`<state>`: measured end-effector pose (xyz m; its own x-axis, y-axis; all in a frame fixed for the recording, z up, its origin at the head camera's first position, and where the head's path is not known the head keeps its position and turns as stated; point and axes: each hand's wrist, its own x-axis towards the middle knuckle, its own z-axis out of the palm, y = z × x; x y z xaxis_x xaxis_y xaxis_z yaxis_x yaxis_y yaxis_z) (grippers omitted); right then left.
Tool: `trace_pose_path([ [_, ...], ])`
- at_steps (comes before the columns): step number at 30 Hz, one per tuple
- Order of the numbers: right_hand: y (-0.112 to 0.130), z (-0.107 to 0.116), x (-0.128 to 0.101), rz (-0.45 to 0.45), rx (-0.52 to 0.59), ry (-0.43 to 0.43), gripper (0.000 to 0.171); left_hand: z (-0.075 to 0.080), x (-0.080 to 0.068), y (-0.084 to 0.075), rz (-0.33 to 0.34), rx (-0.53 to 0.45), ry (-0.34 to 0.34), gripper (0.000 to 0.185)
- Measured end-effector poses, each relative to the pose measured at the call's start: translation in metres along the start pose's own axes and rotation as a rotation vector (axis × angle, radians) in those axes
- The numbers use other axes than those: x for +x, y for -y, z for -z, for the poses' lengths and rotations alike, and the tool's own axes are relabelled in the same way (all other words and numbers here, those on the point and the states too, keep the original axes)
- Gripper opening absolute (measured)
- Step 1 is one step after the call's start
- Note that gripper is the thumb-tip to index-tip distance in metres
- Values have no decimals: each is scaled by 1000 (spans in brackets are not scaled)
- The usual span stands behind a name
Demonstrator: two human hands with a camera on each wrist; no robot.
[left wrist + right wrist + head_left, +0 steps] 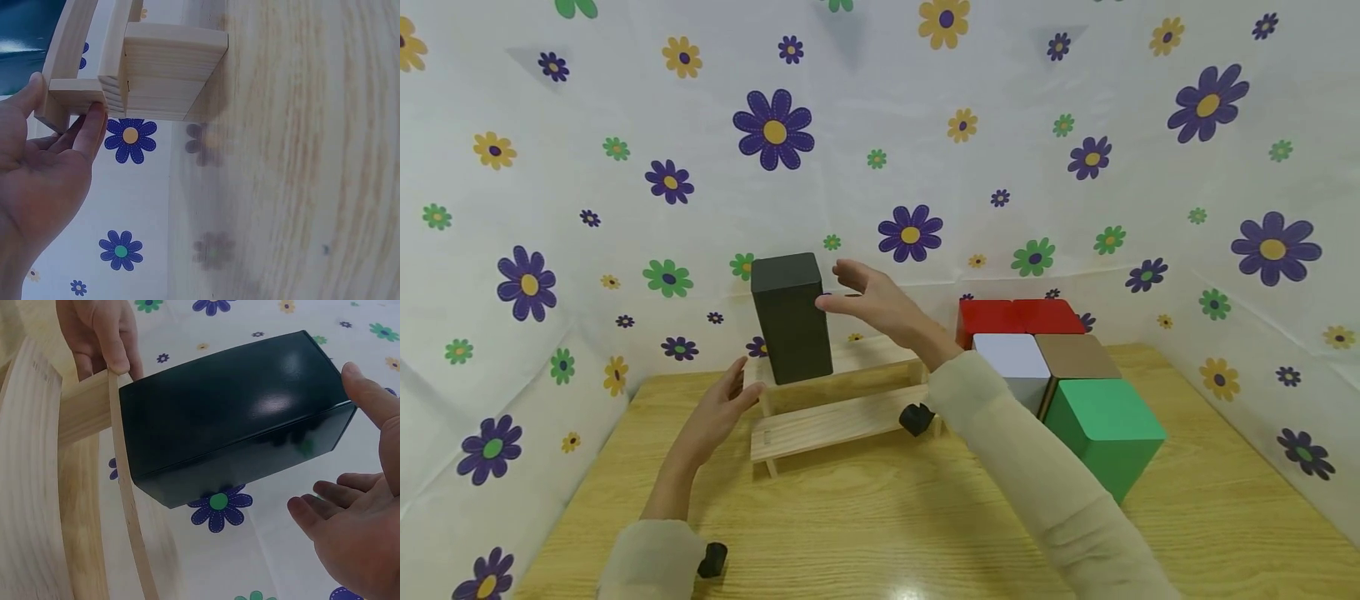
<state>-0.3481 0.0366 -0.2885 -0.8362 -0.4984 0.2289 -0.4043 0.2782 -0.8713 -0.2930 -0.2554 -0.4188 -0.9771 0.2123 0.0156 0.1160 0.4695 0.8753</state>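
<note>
Black box stands upright on the upper step of the wooden stepped rack, just left of my right hand, whose fingers are spread and not clearly touching it. My left hand pinches the rack's left end between thumb and fingertips. I'd keep that end steadied and bring the right palm in square against the tall side, since it looks tippy. It is matte-dark, smooth, round-edged, faintly glossy in the wrist view.
</note>
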Motion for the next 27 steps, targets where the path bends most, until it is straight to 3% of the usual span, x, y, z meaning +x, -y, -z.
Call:
trace_pose_path([
  [13,32,-11,12,6,17,85,84,3,-2,-1,-7,-12,-2,73],
  [21,15,-17,31,1,-1,34,91,1,-1,-1,-8,-15,2,73],
  [27,13,-15,29,13,-16,12,91,1,0,-1,-4,-17,7,73],
])
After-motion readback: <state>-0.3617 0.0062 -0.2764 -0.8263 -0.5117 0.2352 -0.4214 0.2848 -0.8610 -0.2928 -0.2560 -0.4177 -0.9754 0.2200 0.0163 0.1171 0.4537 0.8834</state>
